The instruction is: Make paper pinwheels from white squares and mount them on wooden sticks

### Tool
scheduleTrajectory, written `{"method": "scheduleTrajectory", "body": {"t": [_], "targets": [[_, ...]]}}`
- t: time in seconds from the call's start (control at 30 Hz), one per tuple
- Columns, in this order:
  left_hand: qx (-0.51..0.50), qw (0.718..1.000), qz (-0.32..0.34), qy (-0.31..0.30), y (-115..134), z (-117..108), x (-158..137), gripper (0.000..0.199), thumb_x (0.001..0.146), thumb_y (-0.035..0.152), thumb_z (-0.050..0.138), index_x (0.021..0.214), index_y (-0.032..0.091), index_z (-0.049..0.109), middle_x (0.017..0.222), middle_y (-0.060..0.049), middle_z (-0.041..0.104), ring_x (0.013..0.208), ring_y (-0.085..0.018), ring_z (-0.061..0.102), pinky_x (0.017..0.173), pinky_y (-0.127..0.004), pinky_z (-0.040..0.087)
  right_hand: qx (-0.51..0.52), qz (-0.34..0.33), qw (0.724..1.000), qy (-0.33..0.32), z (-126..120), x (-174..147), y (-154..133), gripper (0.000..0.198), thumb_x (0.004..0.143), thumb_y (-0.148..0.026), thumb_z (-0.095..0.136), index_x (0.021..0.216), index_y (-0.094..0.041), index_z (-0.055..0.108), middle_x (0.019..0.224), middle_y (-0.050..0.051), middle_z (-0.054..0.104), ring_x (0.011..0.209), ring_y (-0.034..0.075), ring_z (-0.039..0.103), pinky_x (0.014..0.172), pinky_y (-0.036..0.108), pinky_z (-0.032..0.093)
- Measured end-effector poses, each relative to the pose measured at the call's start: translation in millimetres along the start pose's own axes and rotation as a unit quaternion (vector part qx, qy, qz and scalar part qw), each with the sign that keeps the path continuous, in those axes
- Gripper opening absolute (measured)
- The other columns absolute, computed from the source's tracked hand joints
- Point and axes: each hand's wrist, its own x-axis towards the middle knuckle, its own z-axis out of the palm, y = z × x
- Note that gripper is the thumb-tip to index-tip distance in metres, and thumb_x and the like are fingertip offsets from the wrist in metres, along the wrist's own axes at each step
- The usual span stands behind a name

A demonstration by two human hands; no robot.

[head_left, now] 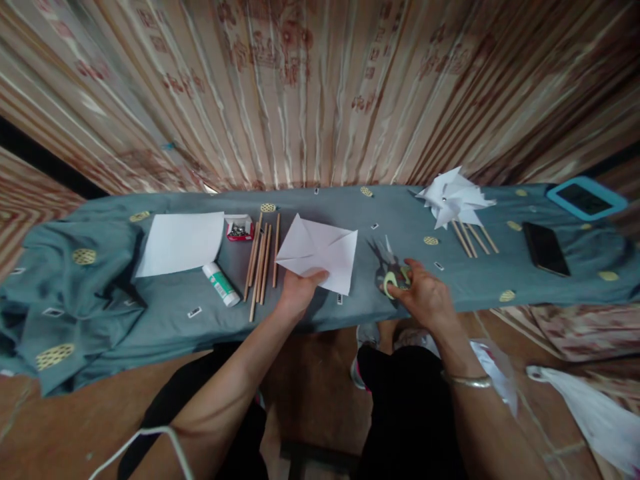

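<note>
A white square of paper [320, 247] with slits running in from its corners is pinched by its near edge in my left hand [300, 290], thumb on top. To its right, my right hand [423, 290] has its fingers closed around the yellow-green handles of a pair of scissors [389, 263]. The blades point away from me, slightly apart, over the cloth. Several wooden sticks [263, 263] lie left of the paper. Finished white paper pinwheels [453, 197] on sticks are bunched together at the back right.
A stack of white paper [183, 243], a small red-and-white box of metal pins [239, 228] and a glue stick [221, 285] lie on the left of the cloth-covered table [175, 313]. A black phone [545, 248] and a blue-framed device [586, 198] lie on the right. A curtain [320, 100] hangs behind.
</note>
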Motion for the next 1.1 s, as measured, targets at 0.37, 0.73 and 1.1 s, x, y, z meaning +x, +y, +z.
{"method": "scheduleTrajectory", "body": {"t": [0.37, 0.73, 1.1], "targets": [[0.091, 0.993, -0.038, -0.060, -19.9, 13.6, -6.3, 0.022, 0.068, 0.025, 0.070, 0.089, 0.020, 0.065, 0.101, -0.009, 0.075, 0.092, -0.023, 0.071, 0.088, -0.043, 0.055, -0.105, -0.043, 0.993, 0.035, 10.9, 29.3, -9.1, 0.038, 0.089, -0.032, 0.054, 0.118, -0.009, 0.059, 0.091, 0.019, 0.073, 0.082, 0.028, 0.067, 0.070, 0.034, 0.047], [0.116, 0.990, 0.029, -0.077, -8.8, -30.5, -20.3, 0.070, 0.077, 0.024, 0.064, 0.142, 0.021, 0.036, 0.142, -0.015, 0.052, 0.126, -0.023, 0.055, 0.101, -0.041, 0.048, -0.069, -0.043, 0.996, 0.049, 2.0, 33.5, -24.6, 0.031, 0.092, -0.027, 0.050, 0.111, -0.010, 0.067, 0.104, 0.020, 0.071, 0.096, 0.030, 0.062, 0.083, 0.039, 0.046], [0.486, 0.809, 0.268, -0.191, -11.4, -50.8, -12.5, 0.043, 0.087, 0.014, 0.049, 0.130, 0.016, 0.053, 0.142, -0.015, 0.052, 0.140, -0.029, 0.037, 0.113, -0.055, 0.034, 0.122, -0.247, 0.961, -0.004, 47.2, 27.9, -104.3, 0.049, 0.098, -0.027, 0.032, 0.141, -0.009, 0.046, 0.146, 0.019, 0.047, 0.138, 0.028, 0.039, 0.111, 0.047, 0.036]]}}
